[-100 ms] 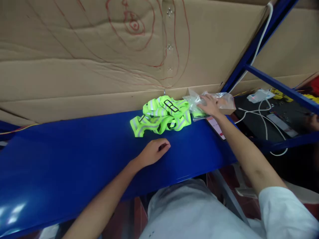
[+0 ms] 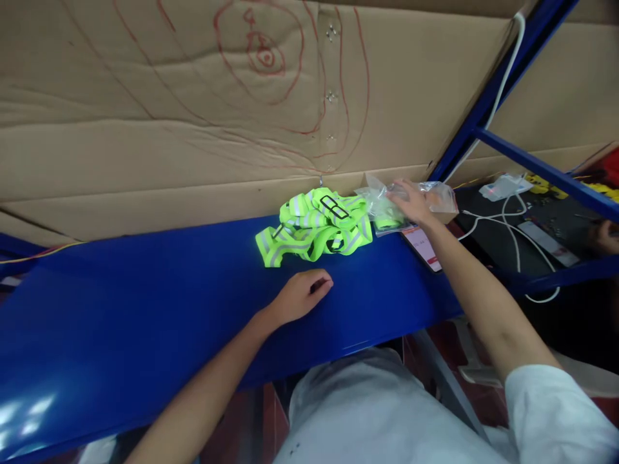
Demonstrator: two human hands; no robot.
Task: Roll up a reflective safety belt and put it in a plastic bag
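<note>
A: Vs prev frame, it's mainly the view that shifts a touch: the wall drawing sits slightly lower & further R. Hands and stuff on the table keep approx the same spots.
B: OK, nearest first?
A: Pale shirt at the bottom, then the L hand over the blue table, near the front edge. Fingers curl loosely twd the thumb, dark hollow between. Can't tell if anything's inside.
B: And the green stuff?
A: Neon strap bundle, grey stripes, black buckle on top. Lies heaped on the table just beyond the L hand, not touching it, close to the back wall. One flat end sticks out L.
B: R hand?
A: R hand is on a clear plastic bag, R of the bundle, fingers spread over it. Can't tell if they pinch the plastic. Bit of green shows at the bag too; in or under, unclear. Phone w/ lit screen lies just beside the R forearm, nr the bag.
B: Further back?
A: Cardboard wall w/ the red drawing, rings & long curves. Far R: blue frame, white cable along it, then a dark bench w/ yellow pcs and a co-worker's hand, blurry, at the pic edge.
</note>
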